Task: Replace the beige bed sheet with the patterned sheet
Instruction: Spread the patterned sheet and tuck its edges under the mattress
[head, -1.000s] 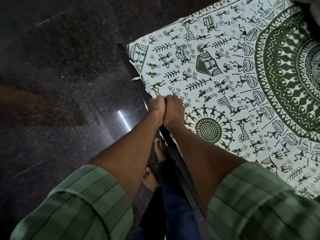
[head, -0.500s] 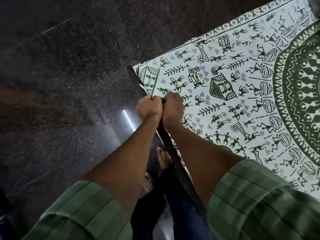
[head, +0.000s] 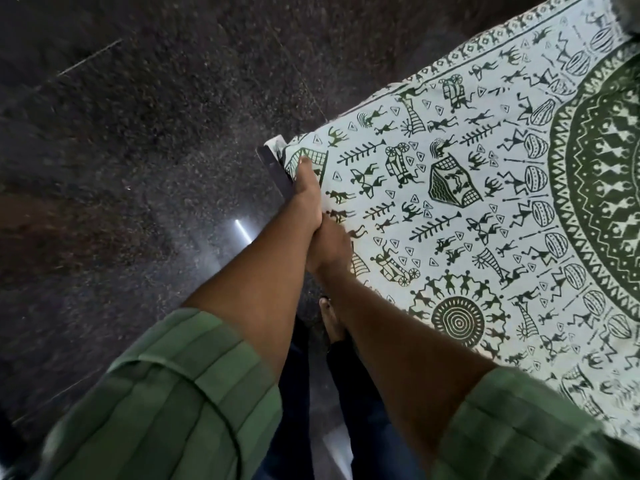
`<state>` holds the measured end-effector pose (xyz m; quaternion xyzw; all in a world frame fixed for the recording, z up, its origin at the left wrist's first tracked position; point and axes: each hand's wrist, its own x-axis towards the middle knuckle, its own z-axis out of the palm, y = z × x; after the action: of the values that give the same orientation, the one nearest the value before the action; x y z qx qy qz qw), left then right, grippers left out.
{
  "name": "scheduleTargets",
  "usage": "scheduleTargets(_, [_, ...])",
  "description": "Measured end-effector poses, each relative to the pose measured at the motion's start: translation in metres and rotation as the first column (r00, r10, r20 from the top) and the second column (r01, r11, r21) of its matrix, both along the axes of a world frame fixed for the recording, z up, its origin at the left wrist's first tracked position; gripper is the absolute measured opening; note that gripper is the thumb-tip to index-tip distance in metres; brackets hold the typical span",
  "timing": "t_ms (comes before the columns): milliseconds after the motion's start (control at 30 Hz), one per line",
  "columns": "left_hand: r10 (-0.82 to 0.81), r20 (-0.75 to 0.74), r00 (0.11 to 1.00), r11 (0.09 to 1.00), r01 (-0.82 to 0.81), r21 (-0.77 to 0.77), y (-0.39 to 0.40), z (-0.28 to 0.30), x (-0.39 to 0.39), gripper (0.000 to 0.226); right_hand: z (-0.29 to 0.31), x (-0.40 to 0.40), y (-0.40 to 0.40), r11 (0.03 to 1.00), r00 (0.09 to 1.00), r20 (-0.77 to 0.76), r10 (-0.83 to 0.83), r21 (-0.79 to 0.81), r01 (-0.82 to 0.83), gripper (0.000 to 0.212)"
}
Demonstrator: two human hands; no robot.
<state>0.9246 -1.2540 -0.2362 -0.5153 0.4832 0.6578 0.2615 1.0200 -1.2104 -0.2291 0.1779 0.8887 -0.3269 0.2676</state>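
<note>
a: going left to right, what's there?

b: dark speckled floor (head: 145, 174) fills the nine o'clock side. then the dark bed frame (head: 275, 171) edge, then the patterned sheet (head: 467, 209) spread flat over the bed from the middle out to three o'clock.

a: and the hands?

b: the left hand (head: 308, 192) reaches toward twelve o'clock along the bed edge, its fingers lying on the sheet near the corner. whether they are pinching the cloth or just pressing it, i cannot tell. the right hand (head: 330, 249) sits just behind it, at its six o'clock, touching the left wrist; its fingers are hidden, so i can't call its grip either.

a: how far along is the job?

b: late, i'd judge. no beige sheet shows anywhere, and the patterned one covers all the bed in view. what seems left is tucking and smoothing this edge and the corner at eleven o'clock, where a bit of cloth pokes past the frame.

a: what's different from half a second ago?

b: then both hands were fists side by side on the edge. now the left has slid ahead toward the corner, and the right trails behind it. the view has also swung, showing more of the sheet's near side.
</note>
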Motion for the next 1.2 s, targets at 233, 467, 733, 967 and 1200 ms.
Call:
scheduleTargets(233, [-0.271,0.065,0.96,0.961,0.266,0.07,-0.025,-0.004,0.0,0.042,-0.024,0.004,-0.02,0.965,0.98,0.124,-0.154,-0.193,0.176,0.057])
scheduleTargets(467, [-0.129,0.004,0.992,0.987,0.128,0.095,-0.039,0.008,0.006,0.051,-0.018,0.002,-0.013,0.999,0.999,0.047,0.026,0.032,-0.028,0.038])
scheduleTargets(733, [-0.321,0.105,0.941,0.945,0.31,0.106,-0.022,0.015,-0.017,0.047,-0.038,-0.031,-0.016,0.962,0.95,0.31,0.046,-0.271,0.042,0.048])
scheduleTargets(967, [-0.406,0.052,0.913,0.869,0.403,-0.287,-0.031,-0.042,0.021,0.056,-0.001,0.055,-0.004,0.974,0.99,0.011,-0.144,0.18,0.139,0.032])
scheduleTargets(1200, [-0.635,0.22,0.74,0.612,0.656,-0.442,-0.022,-0.134,0.062,0.059,-0.032,0.048,0.021,0.983,0.939,0.31,-0.148,-0.053,0.173,0.048])
